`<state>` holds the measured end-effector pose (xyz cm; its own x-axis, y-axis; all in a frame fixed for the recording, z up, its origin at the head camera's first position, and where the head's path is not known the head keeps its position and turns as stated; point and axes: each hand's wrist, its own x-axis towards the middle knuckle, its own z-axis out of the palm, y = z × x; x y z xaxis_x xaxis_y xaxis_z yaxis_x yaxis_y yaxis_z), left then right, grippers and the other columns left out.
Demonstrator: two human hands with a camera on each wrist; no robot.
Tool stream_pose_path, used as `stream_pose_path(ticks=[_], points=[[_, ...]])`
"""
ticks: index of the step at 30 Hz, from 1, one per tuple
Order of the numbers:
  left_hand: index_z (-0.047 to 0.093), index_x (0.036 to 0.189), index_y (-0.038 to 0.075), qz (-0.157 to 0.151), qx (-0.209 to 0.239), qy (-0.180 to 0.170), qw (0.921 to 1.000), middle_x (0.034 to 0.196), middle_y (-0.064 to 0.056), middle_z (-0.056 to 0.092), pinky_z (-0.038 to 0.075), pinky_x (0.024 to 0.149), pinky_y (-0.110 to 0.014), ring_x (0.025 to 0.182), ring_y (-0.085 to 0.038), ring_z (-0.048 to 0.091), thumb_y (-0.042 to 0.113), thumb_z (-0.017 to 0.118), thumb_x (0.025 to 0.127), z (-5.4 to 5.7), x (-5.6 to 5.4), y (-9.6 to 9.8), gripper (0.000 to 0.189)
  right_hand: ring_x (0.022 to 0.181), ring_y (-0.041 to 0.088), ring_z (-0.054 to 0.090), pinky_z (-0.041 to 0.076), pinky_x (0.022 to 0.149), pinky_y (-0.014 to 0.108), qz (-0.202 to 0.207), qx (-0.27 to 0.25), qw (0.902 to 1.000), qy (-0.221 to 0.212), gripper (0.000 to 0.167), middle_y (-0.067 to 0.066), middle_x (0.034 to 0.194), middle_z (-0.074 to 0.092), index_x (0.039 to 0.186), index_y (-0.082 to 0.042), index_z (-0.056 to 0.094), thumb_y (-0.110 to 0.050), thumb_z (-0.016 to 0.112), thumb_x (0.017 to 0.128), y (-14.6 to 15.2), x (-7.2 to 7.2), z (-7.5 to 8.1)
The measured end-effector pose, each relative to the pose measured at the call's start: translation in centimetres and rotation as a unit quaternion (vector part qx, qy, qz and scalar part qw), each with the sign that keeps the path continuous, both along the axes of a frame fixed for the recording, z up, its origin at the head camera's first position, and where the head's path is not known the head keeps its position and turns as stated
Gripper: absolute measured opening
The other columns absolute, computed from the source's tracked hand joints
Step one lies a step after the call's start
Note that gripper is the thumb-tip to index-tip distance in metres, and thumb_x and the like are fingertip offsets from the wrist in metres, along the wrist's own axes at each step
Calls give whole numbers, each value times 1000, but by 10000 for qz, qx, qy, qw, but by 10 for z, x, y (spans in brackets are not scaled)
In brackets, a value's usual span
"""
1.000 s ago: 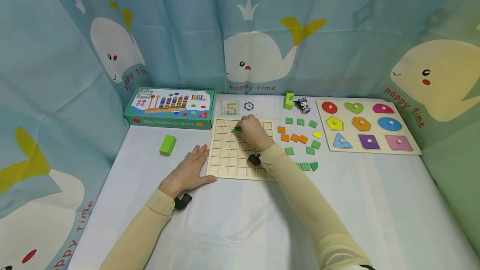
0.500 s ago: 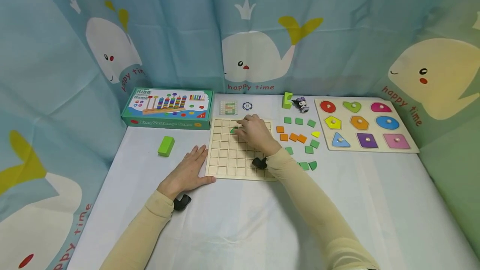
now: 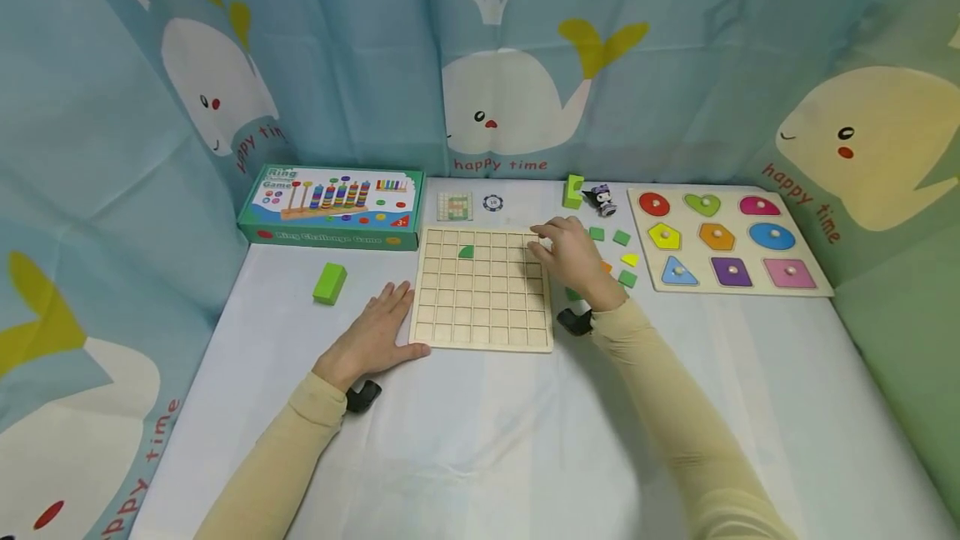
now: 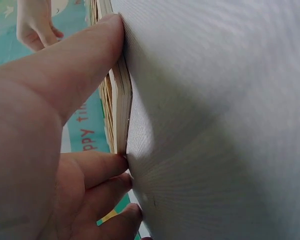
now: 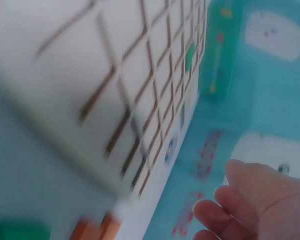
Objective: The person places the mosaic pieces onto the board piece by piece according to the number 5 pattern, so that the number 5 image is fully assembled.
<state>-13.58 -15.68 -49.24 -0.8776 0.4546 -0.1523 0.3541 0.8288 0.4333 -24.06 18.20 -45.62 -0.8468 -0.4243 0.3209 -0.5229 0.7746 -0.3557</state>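
A square wooden grid board (image 3: 483, 315) lies flat on the table, with one green quarter-round tile (image 3: 467, 252) in a cell of its upper part. My left hand (image 3: 372, 336) rests at the board's lower left corner, fingers spread and touching its edge; the left wrist view shows the thumb (image 4: 90, 47) against the board's side. Above the board's upper right edge hovers my right hand (image 3: 573, 255), fingers loosely bent and holding nothing. Beneath and beside it lie green square tiles (image 3: 622, 237) and a yellow tile (image 3: 630, 259); orange tiles (image 5: 92, 227) are mostly hidden by it.
A green game box (image 3: 333, 207) stands at the back left, a green block (image 3: 330, 283) before it. Behind the board lie a pattern card (image 3: 454, 207) and a round chip (image 3: 492, 203). A notched block (image 3: 573, 192), a figurine (image 3: 602, 200) and a knobbed shape puzzle (image 3: 731, 244) are at right.
My right hand has let go of the green quarter-round tile, leaving it in a board cell, and moved right toward the loose tiles. My left hand has stayed at the board's edge.
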Motion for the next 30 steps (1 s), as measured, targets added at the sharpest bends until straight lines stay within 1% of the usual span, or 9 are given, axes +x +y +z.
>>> stream_pose_path(ticks=[4, 7, 8, 14, 17, 20, 24, 27, 30], points=[[21, 152, -6, -6, 24, -7, 10000, 159, -20, 14, 14, 114, -53, 146, -37, 6, 55, 67, 87, 0, 0, 0, 101, 92, 37, 54, 43, 83, 47, -416, 4, 9991, -104, 31, 21, 102, 66, 114, 8, 68, -13, 71, 91, 22, -1, 2], [21, 152, -5, 10, -3, -12, 10000, 159, -20, 14, 13, 114, -53, 146, -37, 6, 56, 67, 87, 0, 0, 0, 101, 93, 38, 54, 42, 86, 48, -605, 67, 9980, -170, 30, 22, 100, 66, 111, 9, 69, -11, 71, 90, 33, -1, 4], [21, 153, -5, 25, -16, -22, 10000, 159, -20, 14, 13, 114, -53, 146, -37, 6, 56, 67, 87, 0, -1, -1, 101, 93, 38, 54, 43, 86, 49, -634, 97, 9977, -199, 29, 23, 98, 66, 111, 10, 69, -10, 71, 90, 36, -1, 3], [21, 153, -4, 36, -13, -24, 10000, 159, -20, 14, 13, 115, -52, 146, -37, 6, 55, 67, 87, -1, -1, -1, 100, 85, 38, 52, 45, 74, 46, -770, 285, 9957, -428, 25, 21, 89, 65, 109, 8, 71, -7, 71, 89, 46, -3, -2], [21, 153, -4, 12, -12, -11, 10000, 159, -20, 14, 13, 115, -52, 146, -36, 6, 55, 67, 87, -1, -1, -1, 100, 82, 37, 53, 45, 73, 46, -792, 399, 9949, -478, 24, 20, 88, 66, 108, 8, 71, -7, 72, 88, 49, -7, -6], [21, 153, -5, 23, -16, 5, 10000, 159, -19, 14, 13, 115, -52, 146, -36, 6, 56, 67, 87, -1, 0, -1, 100, 81, 35, 55, 45, 76, 46, -697, 623, 9941, -552, 24, 20, 88, 67, 106, 8, 72, -7, 74, 88, 49, -11, -9], [21, 152, -5, 47, -16, 4, 10000, 159, -19, 14, 13, 115, -51, 146, -36, 6, 55, 67, 87, -2, 1, -1, 100, 80, 33, 57, 45, 77, 45, -624, 920, 9908, -773, 24, 19, 89, 67, 105, 7, 73, -8, 75, 87, 48, -16, -10], [21, 152, -5, 28, 6, 1, 10000, 159, -20, 14, 13, 115, -52, 146, -36, 6, 54, 68, 87, -1, 1, -1, 100, 80, 32, 57, 45, 77, 44, -666, 1018, 9888, -864, 23, 18, 88, 68, 105, 5, 73, -9, 75, 87, 47, -18, -11], [22, 152, -6, 18, 52, 25, 10000, 159, -21, 15, 13, 114, -53, 146, -37, 7, 53, 69, 87, 1, 0, 0, 99, 81, 33, 58, 46, 78, 45, -612, 999, 9893, -871, 21, 18, 89, 68, 103, 5, 74, -9, 74, 87, 44, -19, -12]])
